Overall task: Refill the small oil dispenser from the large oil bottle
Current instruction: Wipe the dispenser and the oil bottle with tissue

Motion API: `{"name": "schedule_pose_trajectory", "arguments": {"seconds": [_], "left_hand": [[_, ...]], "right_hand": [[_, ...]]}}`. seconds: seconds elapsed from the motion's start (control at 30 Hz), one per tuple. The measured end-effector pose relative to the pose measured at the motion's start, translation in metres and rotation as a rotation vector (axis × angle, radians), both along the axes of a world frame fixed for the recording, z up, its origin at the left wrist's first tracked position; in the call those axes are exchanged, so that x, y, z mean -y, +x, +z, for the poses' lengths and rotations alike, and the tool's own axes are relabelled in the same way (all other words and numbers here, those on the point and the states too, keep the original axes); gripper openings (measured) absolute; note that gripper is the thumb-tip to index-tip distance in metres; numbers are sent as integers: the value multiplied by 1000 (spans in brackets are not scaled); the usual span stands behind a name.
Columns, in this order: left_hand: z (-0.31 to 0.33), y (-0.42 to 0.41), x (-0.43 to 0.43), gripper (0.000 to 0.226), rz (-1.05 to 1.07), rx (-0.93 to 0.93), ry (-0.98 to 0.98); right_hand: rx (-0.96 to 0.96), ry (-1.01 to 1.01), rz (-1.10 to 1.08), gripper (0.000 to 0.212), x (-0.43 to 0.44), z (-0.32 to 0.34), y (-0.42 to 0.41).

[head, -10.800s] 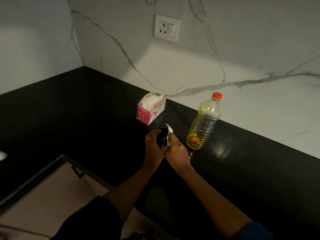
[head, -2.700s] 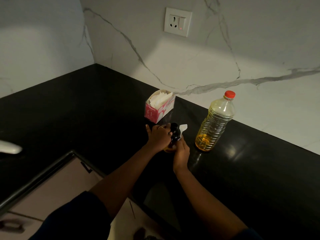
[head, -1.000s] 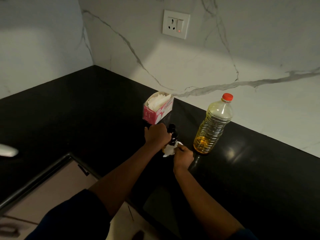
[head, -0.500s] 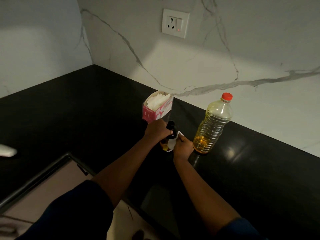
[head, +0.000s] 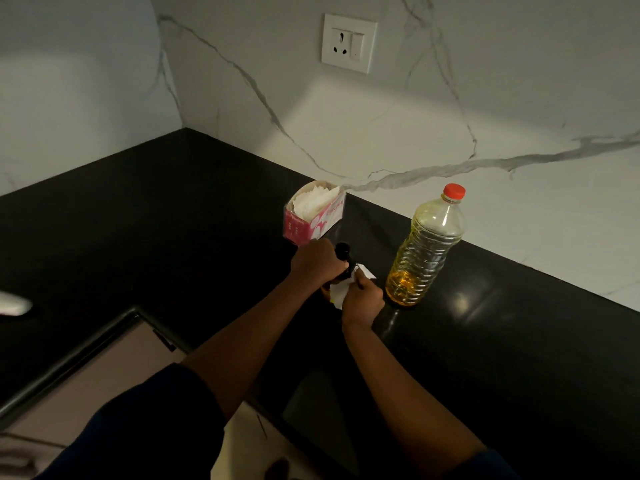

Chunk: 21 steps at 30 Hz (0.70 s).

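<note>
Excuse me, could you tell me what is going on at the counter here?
A person works at a black counter. The left hand grips the small dark dispenser near its top, and the right hand presses a white tissue against its side, apparently wiping it. The oil bottle stands capped and untouched to the right, with little oil in it. A tissue box sits behind.

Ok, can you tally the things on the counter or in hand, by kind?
Oil containers: 2, large oil bottle and small dispenser gripped by left hand.
Tissue items: 2, tissue box and loose tissue held by right hand.
Unidentified: 1, white object at left edge.
Total: 5.
</note>
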<state>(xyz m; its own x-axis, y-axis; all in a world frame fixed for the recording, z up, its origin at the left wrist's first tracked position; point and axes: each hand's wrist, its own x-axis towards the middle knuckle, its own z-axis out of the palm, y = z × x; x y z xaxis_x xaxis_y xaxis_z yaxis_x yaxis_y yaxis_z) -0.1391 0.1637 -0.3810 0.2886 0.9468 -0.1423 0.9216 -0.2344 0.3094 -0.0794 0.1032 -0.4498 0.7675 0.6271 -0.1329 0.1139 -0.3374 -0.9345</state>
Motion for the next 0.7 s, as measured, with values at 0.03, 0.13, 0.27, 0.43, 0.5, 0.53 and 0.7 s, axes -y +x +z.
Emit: {"name": "schedule_pose_trajectory", "arguments": {"seconds": [0.03,0.13,0.27,0.43,0.5,0.53,0.7], "left_hand": [[1,0,0,41,2,-9,-11],[6,-1,-2,49,3,-29,-61],[13,-2,-2,46,20,-44,-59],[16,1,2,43,38,-21,-3],[16,4,3,42,45,-25,20],[15,6,4,40,48,-35,35],[18,9,5,41,1,-86,14]], "right_hand": [[-16,-22,19,44,-2,-2,2],[-83,-111,50,47,-1,-8,5],[-164,-114,-4,42,8,-12,-2],[-92,116,-119,28,10,-4,-8],[-57,145,-113,29,8,1,-6],[-40,127,-94,32,6,2,-4],[-115,-86,56,45,-2,1,10]]}}
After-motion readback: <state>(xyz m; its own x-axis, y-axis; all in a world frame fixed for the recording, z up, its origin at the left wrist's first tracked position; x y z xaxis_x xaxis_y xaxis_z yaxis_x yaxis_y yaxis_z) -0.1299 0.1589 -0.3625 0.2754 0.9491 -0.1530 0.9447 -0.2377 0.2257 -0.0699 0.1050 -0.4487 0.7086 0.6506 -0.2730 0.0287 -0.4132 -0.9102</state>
